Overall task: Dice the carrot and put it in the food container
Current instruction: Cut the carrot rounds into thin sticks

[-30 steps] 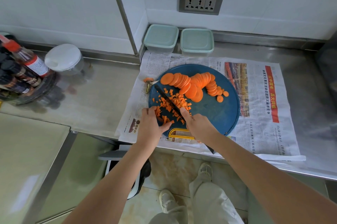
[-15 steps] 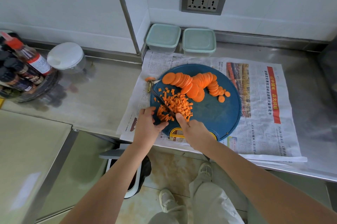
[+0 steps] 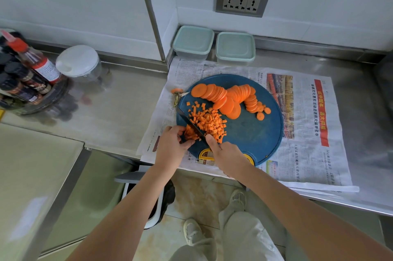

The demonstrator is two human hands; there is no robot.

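A person's left hand (image 3: 170,150) pinches a small bunch of orange carrot strips (image 3: 190,133) with curled fingers on a round blue plastic cutting board (image 3: 255,135), which lies on newspaper (image 3: 308,111) on a steel desk (image 3: 106,107). The right hand (image 3: 227,156) has its fingers wrapped round the handle of a black-bladed knife (image 3: 191,122), forefinger along the spine. The carrot is probably light, stiff and a little slippery, so the strips are best held just behind the blade with fingertips tucked. Round carrot slices (image 3: 225,97) lie fanned at the board's far side. Two pale green lidded food containers (image 3: 193,42) stand beyond. Compared with a second ago, the heap of diced carrot (image 3: 210,122) right of the blade looks fuller and more gathered, while the slices lie unchanged
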